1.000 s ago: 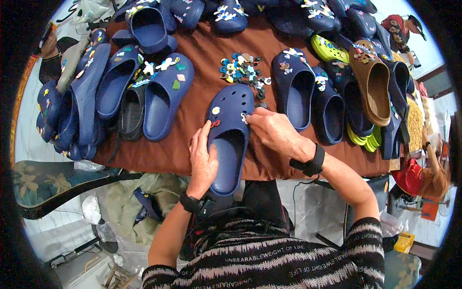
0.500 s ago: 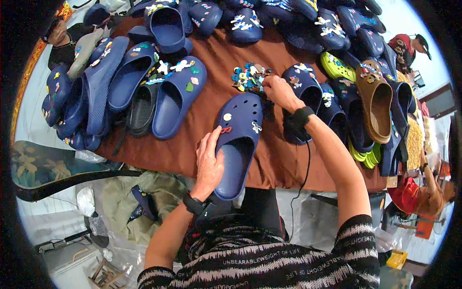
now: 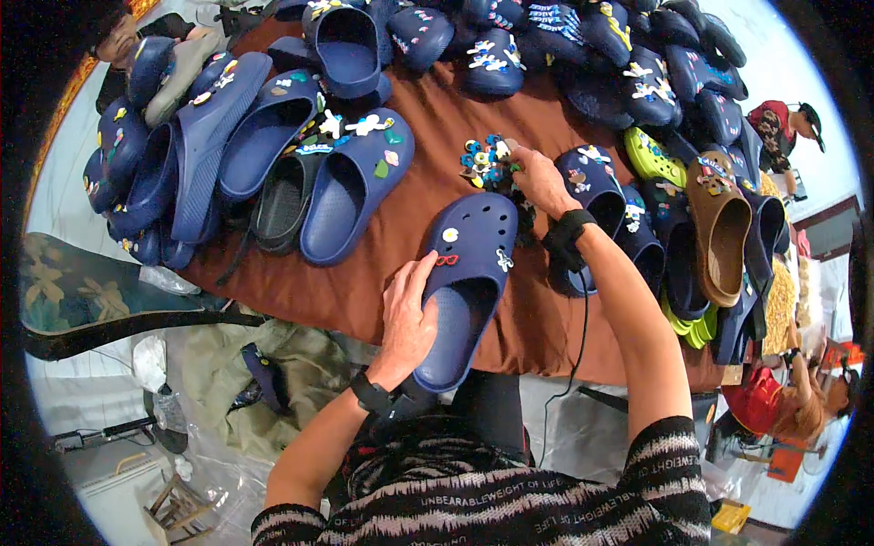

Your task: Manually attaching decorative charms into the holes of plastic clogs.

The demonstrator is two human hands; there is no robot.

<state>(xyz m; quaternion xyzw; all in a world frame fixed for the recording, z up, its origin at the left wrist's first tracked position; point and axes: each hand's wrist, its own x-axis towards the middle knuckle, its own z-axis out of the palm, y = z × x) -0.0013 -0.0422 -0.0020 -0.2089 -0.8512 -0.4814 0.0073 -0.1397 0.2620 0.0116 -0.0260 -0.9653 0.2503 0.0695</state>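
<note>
Our left hand (image 3: 410, 318), at eight o'clock, grips the central navy clog (image 3: 469, 309), which carries three charms (image 3: 447, 260). At one o'clock, our right hand (image 3: 537, 177) curls beside the charm pile (image 3: 482, 162); we cannot tell if it holds any.

Workshop, by the look | brown-clothed table (image 3: 319, 305) crowded with decorated clogs (image 3: 344, 205) | pile of loose charms (image 3: 484, 162) | other people (image 3: 794, 393) past table's right end | clear plastic sheeting (image 3: 228, 487) below

On the brown cloth-covered worktop (image 3: 546, 332), small multicoloured charms (image 3: 485, 160) lie behind the navy round-toed rubbery clog (image 3: 469, 282); mostly navy rubbery clogs (image 3: 339, 215) lie left and right.
</note>
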